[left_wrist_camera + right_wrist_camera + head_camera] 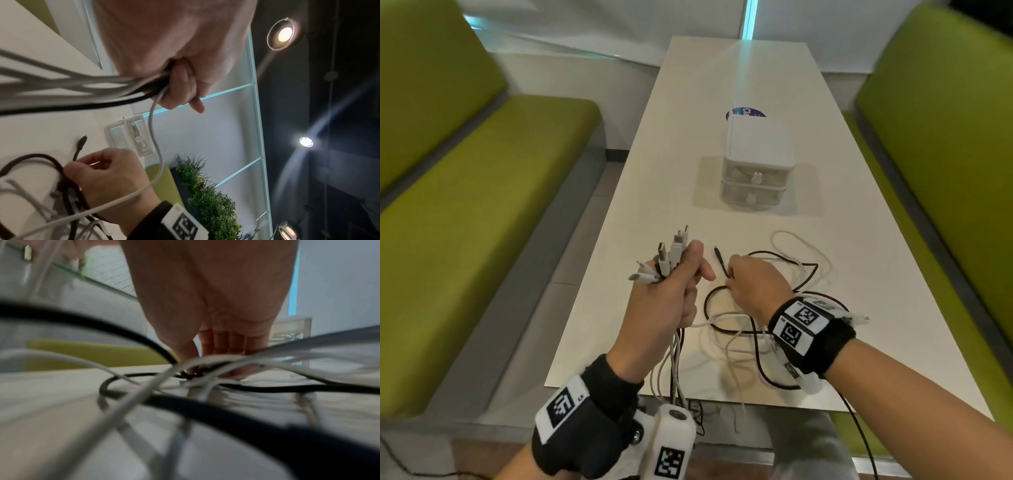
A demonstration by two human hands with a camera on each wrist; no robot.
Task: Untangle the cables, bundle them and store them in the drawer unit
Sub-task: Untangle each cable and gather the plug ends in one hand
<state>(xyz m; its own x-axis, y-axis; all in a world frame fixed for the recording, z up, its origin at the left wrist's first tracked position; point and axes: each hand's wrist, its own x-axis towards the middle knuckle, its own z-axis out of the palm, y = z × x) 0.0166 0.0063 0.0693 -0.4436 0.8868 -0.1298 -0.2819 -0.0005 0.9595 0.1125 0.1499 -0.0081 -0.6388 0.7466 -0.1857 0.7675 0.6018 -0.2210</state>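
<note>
My left hand (674, 291) is raised above the table's near left edge and grips a bunch of white and black cables (671, 260), their plugs sticking up past the fist. In the left wrist view the cords (115, 87) run out of that fist (180, 84). My right hand (750, 284) rests on the tangle of cables (784, 274) on the table and pinches a black cable (720, 265) just below its plug; the same pinch shows at the black cable (77, 154). The white two-drawer unit (756, 164) stands beyond, both drawers closed.
The white table (722, 85) runs between two green benches, one on the left (482, 188), one on the right (945, 154). A round blue sticker (746, 112) lies behind the drawer unit. Cable loops hang over the table's near edge (736, 404).
</note>
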